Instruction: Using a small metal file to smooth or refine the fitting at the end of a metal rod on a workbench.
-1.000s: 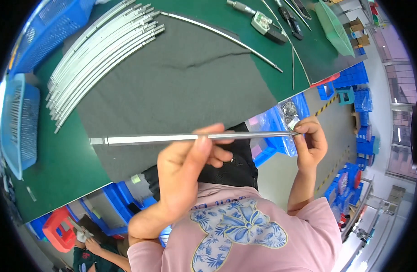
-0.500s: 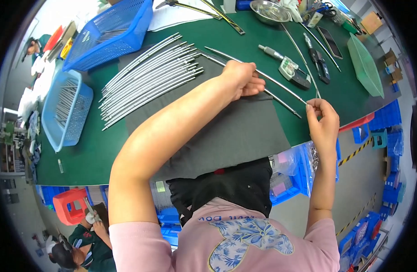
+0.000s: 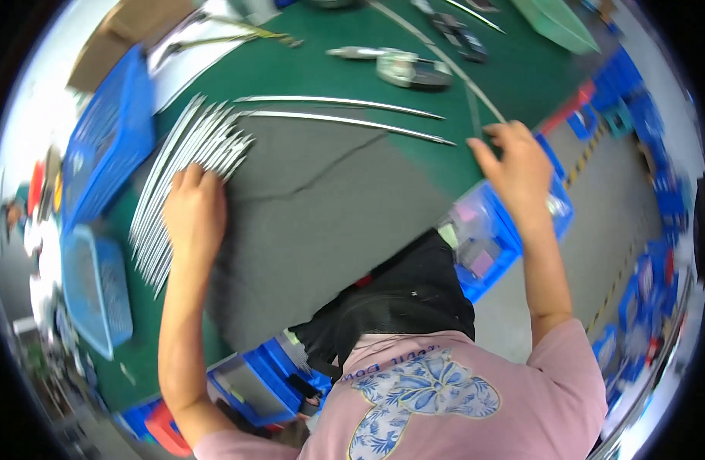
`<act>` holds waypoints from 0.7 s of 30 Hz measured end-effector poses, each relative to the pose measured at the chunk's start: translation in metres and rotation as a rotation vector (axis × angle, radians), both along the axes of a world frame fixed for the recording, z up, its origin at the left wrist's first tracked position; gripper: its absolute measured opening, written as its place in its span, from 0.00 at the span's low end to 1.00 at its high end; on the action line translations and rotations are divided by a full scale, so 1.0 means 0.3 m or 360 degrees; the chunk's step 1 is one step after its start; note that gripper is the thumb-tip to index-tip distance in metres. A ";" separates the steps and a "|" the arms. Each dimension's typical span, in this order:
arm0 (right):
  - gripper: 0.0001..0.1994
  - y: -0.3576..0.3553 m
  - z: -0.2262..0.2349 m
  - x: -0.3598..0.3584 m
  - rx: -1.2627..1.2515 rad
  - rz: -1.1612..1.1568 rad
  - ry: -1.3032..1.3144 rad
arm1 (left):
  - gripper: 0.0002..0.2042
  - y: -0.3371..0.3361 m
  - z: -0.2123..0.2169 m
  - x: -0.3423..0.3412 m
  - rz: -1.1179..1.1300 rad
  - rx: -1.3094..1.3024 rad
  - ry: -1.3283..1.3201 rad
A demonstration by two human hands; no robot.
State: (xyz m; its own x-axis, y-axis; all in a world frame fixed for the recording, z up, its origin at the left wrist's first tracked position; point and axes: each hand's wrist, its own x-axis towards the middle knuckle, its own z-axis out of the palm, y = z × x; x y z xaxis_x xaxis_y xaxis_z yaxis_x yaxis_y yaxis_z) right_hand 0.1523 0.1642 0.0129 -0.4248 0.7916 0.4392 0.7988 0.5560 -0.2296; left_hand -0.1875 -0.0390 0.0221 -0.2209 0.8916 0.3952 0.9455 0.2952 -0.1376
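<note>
Metal rods under left hand – slim, silvery, shiny – side by side

Blue lettering crosses the near pink shirt, just beyond its blue-and-white print, too foreshortened and blurred to read reliably.
</note>
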 end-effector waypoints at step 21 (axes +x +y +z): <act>0.09 -0.182 -0.037 0.082 -0.0674 0.0230 0.0952 | 0.17 0.005 0.073 0.548 -0.0738 0.0182 -0.0662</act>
State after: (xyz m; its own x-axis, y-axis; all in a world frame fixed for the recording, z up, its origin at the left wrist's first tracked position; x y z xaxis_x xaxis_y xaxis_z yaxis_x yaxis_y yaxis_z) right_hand 0.1769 0.1095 0.0018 -0.3217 0.8987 0.2981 0.3957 0.4136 -0.8199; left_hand -0.0230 -0.0376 0.0441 0.0226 0.8888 0.4578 0.9461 -0.1670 0.2774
